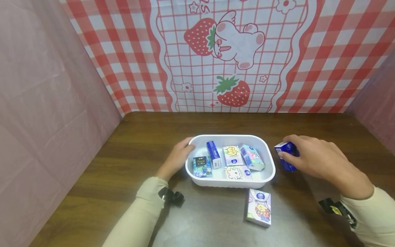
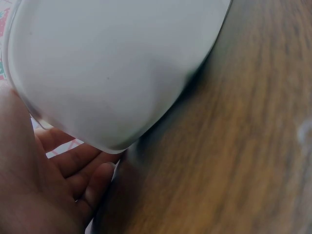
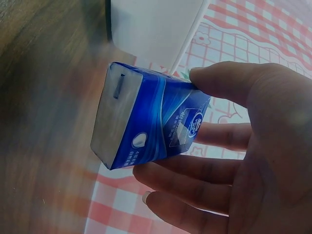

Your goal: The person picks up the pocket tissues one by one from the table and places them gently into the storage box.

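Observation:
My right hand (image 1: 319, 157) pinches a dark blue pocket tissue pack (image 3: 161, 117) between thumb and fingers, just right of a white plastic tub (image 1: 229, 184). In the right wrist view the pack is tilted, its pale end towards the camera. My left hand (image 1: 177, 157) holds the tub's left end, thumb over the rim and fingers against the outside wall. Inside the tub lie several tissue packs: a teal-blue one (image 1: 202, 171), a slim dark blue one (image 1: 213, 154), a yellow-cartoon one (image 1: 232, 156), a light blue one (image 1: 253, 157) and a white-cartoon one (image 1: 237, 172).
Another cartoon tissue pack (image 1: 259, 207) lies flat on the brown wooden table (image 1: 139, 147), in front of the tub's right half. A red-checked strawberry cloth (image 1: 234, 92) hangs behind the table. Pink cloth (image 1: 55, 85) hangs at the left side.

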Available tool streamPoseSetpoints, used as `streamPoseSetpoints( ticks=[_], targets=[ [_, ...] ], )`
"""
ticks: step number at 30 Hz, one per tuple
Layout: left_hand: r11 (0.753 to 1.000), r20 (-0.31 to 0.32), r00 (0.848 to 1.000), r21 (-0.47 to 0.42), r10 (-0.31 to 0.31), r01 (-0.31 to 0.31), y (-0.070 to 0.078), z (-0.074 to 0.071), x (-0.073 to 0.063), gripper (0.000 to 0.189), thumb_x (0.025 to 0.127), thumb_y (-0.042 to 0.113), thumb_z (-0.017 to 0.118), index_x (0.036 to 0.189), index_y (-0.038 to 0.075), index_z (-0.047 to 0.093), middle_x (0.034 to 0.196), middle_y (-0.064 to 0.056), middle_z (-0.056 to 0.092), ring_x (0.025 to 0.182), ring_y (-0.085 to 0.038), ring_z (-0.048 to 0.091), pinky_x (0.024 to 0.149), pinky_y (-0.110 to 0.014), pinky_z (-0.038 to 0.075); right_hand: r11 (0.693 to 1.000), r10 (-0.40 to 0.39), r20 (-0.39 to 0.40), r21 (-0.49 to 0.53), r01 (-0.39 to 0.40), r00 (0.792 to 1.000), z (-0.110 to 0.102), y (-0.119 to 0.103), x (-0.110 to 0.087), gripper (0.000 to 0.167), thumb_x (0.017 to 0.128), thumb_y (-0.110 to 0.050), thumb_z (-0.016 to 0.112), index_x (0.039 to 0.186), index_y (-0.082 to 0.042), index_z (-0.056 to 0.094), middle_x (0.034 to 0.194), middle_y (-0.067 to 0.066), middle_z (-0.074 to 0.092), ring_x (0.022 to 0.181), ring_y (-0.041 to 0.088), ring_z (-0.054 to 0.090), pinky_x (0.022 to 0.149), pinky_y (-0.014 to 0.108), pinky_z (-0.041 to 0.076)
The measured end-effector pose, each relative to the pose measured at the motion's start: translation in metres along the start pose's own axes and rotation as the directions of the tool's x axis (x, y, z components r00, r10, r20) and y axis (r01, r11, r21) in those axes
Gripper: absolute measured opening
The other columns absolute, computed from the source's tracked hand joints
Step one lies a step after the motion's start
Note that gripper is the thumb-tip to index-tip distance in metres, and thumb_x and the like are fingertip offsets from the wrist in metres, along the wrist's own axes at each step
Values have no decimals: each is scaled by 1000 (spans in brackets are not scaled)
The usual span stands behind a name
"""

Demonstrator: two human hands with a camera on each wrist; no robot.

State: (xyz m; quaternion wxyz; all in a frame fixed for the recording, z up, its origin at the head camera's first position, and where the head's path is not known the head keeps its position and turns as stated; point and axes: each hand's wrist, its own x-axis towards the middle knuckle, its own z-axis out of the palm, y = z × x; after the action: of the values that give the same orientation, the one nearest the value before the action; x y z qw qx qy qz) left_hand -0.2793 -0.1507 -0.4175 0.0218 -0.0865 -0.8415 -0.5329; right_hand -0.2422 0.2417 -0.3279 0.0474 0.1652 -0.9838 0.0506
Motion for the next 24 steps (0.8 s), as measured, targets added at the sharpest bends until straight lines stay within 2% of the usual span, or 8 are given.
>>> streamPoseSetpoints(
  ticks=[15, 24],
  targets=[
    [1000, -4, 1000, 5, 8, -8, -1, 0, 0, 40, 102, 23, 51, 138, 10, 60, 132, -9, 64, 120, -27, 59, 107, -48, 42, 1000, -5, -43, -10, 5, 999, 2, 1, 0, 60, 89, -57, 66, 125, -9, 62, 111, 20, 69, 93, 36, 67, 67, 60, 54],
    [1000, 0, 1000, 1, 9, -9, 0, 0, 0, 40, 101, 23, 52, 139, 10, 59, 132, -10, 63, 120, -27, 58, 107, -48, 42, 999, 32, -61, 5, -31, 998, 0, -1, 0, 58, 89, -54, 67, 128, -11, 60, 114, 23, 64, 97, 40, 64, 68, 64, 54]
  ],
)
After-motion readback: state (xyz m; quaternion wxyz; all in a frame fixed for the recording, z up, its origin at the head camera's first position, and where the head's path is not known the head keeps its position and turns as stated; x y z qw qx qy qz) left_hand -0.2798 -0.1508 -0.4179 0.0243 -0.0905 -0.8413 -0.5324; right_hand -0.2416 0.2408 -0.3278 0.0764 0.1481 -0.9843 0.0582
